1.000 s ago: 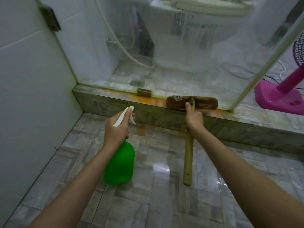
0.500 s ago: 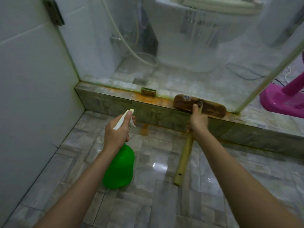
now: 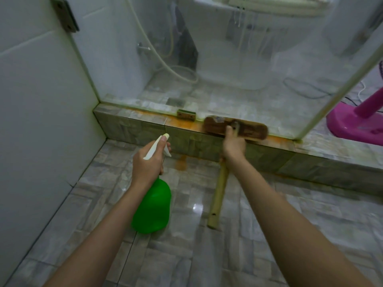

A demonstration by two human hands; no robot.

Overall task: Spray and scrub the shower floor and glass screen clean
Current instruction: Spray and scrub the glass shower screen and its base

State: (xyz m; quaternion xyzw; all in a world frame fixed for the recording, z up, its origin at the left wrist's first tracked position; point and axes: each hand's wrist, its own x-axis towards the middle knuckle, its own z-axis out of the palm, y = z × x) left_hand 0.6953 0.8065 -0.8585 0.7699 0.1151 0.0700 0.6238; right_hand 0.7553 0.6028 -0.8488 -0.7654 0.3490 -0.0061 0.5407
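Grey-tiled shower floor [image 3: 269, 235], raised kerb [image 3: 132, 129] under the glass screen [image 3: 238, 65] streaked with orange stain [image 3: 187, 126]. Right hand [image 3: 234, 147] fingers wrapped round the brush [image 3: 253, 132] handle close to the head, bristles on the kerb at the glass base, short grip probably for pressure. Left hand [image 3: 148, 165] fingers closed round the green spray bottle [image 3: 152, 208] neck, nozzle toward the stain, likely ready to wet it.

Green spray bottle [image 3: 152, 208] tilted; wooden brush [image 3: 253, 131] rests head-first on kerb [image 3: 134, 127].
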